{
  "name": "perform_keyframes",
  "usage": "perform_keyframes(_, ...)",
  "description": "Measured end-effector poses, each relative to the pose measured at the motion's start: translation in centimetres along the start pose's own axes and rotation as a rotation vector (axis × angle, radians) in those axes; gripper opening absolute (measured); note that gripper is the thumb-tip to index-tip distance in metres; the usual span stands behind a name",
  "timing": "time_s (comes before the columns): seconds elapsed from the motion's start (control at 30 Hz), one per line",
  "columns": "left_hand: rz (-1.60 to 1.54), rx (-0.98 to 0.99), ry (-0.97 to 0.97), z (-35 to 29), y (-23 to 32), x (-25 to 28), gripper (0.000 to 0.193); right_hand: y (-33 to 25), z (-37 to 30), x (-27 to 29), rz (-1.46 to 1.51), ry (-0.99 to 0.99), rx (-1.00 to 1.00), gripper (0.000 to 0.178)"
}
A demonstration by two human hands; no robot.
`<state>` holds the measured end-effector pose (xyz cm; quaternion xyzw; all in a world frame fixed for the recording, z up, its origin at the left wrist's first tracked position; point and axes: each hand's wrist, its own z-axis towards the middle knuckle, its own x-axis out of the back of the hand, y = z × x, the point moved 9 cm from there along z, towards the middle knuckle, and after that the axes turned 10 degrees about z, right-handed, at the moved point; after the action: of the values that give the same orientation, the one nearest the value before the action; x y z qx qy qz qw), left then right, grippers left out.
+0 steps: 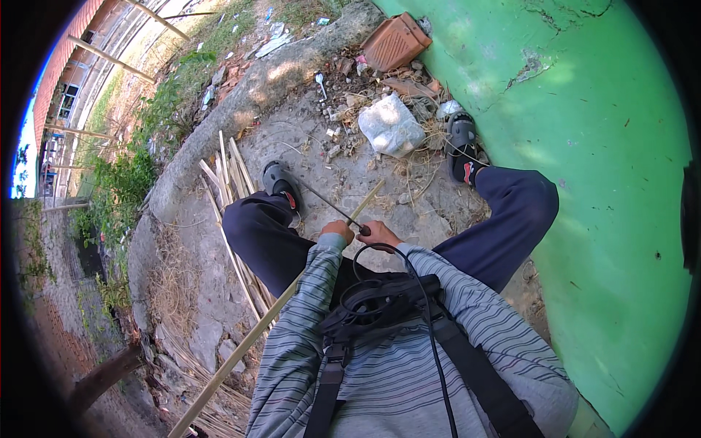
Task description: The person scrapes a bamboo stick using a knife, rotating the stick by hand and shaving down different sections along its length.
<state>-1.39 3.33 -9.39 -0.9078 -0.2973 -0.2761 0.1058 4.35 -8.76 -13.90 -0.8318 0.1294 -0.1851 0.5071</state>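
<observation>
My left hand (338, 231) is closed round a long pale bamboo strip (244, 349). The strip slants from the lower left, passes under my left forearm and comes out beyond the hand, its far end between my feet. In my right hand (380, 235) is the dark handle of a knife (330, 204). Its long thin blade points up and left toward my left shoe, crossing the strip just ahead of my left hand. Both hands are close together in front of my waist.
More split bamboo strips (232, 171) lie beside my left leg. A white plastic bag (391, 125) and an orange-brown hollow brick (396, 42) lie ahead among litter. A green wall or slab (599, 182) runs along my right. A raised concrete edge (252, 95) curves past on the left.
</observation>
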Motion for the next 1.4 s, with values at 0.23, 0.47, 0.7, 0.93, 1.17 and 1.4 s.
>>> perform_keyframes(0.23,0.165,-0.004,0.065,-3.1,-0.8,-0.2,0.041,3.8,0.0,2.9,-0.032,0.193,-0.06,0.039)
perform_keyframes(0.47,0.098,-0.023,0.107,-5.4,-1.1,1.4,0.042,-2.6,-1.0,0.5,0.071,0.043,0.082,0.039)
perform_keyframes(0.7,0.072,0.006,0.075,-4.3,-1.3,0.6,0.044,0.0,-0.7,1.4,0.032,0.084,0.073,0.036)
perform_keyframes(0.93,0.013,0.033,0.013,-2.5,-2.7,-0.6,0.048,-1.0,-1.4,-0.6,0.072,0.004,0.034,0.035)
perform_keyframes(1.17,-0.019,0.077,0.011,-2.1,-3.1,-0.8,0.052,-1.1,-1.2,-0.8,0.056,0.017,0.049,0.031)
perform_keyframes(1.4,-0.007,0.064,-0.043,-2.9,-2.6,-0.1,0.051,-3.0,-2.1,-0.9,0.007,0.067,0.119,0.03)
